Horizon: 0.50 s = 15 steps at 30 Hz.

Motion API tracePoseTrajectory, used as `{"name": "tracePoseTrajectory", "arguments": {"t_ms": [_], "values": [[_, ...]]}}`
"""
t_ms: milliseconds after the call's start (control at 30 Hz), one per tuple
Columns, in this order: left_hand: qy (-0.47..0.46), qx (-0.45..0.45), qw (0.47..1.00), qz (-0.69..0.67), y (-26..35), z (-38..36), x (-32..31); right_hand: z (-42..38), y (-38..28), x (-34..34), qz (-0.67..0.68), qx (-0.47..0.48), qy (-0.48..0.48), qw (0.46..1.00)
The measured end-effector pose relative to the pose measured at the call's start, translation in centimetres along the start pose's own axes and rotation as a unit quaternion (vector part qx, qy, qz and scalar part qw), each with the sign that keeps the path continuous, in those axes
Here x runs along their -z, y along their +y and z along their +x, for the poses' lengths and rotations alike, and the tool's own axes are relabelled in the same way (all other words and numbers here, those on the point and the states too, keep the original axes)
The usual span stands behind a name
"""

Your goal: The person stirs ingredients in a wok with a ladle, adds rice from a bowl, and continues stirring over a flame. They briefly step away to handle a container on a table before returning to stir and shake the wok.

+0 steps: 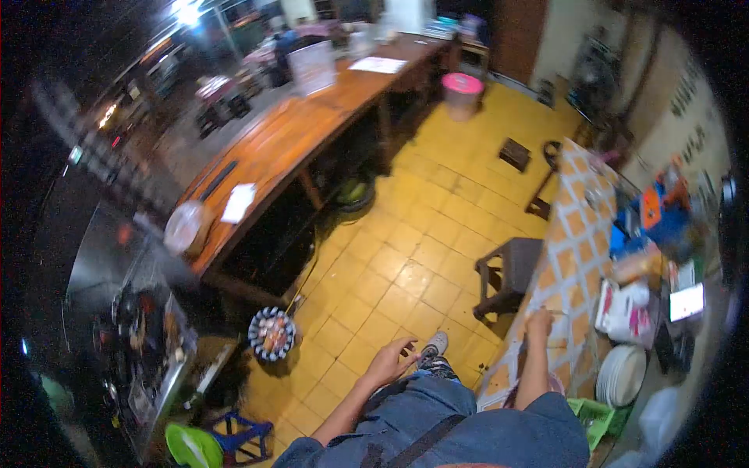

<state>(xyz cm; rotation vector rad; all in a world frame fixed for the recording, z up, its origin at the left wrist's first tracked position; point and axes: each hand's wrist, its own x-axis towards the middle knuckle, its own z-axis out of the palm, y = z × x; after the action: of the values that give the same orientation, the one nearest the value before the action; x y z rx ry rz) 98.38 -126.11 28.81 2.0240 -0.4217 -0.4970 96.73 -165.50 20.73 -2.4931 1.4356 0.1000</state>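
My left hand [390, 362] hangs in front of my body above the yellow tiled floor [390, 269]. Its fingers are slightly curled and apart, and nothing shows in them. Over the checkered tabletop [573, 257] on the right is my right hand [538, 322], its fingers closed. Something small and thin seems to stick out from them, too blurred to name. A dark plastic stool [515, 269] stands just beyond that hand, against the table. Plates [622, 376] are stacked to the right of my right forearm, near a green basket [591, 421].
A long wooden counter [265, 148] runs along the left. A striped basket [272, 334] stands on the floor by its near end. A blue stool [238, 437] is at lower left. Further off stand a pink-lidded bucket [462, 95] and a low dark block [515, 154].
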Motion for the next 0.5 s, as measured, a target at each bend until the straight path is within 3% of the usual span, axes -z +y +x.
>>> {"name": "tracePoseTrajectory", "arguments": {"t_ms": [67, 133, 200, 333, 400, 500], "values": [[0.081, 0.057, 0.994, -0.049, -2.8, -5.5, 2.4, -0.6, -2.8, -0.7, -0.089, 0.039, 0.015, 0.995], [0.171, 0.122, 0.971, -0.111, -5.5, -11.7, 4.2, -6.9, -8.9, 1.6, -0.096, 0.153, 0.050, 0.982], [0.291, 0.161, 0.932, -0.148, -7.9, -17.7, 6.3, -11.3, -12.9, -1.7, -0.040, 0.293, 0.110, 0.949], [0.477, 0.222, 0.834, -0.164, -11.8, -29.4, 8.0, -22.9, -21.5, -10.7, -0.046, 0.522, -0.048, 0.850], [0.549, 0.215, 0.780, -0.209, -13.2, -32.8, 9.4, -29.5, -25.3, -15.0, 0.015, 0.639, -0.201, 0.742], [0.620, 0.220, 0.724, -0.209, -14.6, -37.9, 10.5, -41.1, -30.8, -18.9, -0.019, 0.751, -0.307, 0.584]]}}
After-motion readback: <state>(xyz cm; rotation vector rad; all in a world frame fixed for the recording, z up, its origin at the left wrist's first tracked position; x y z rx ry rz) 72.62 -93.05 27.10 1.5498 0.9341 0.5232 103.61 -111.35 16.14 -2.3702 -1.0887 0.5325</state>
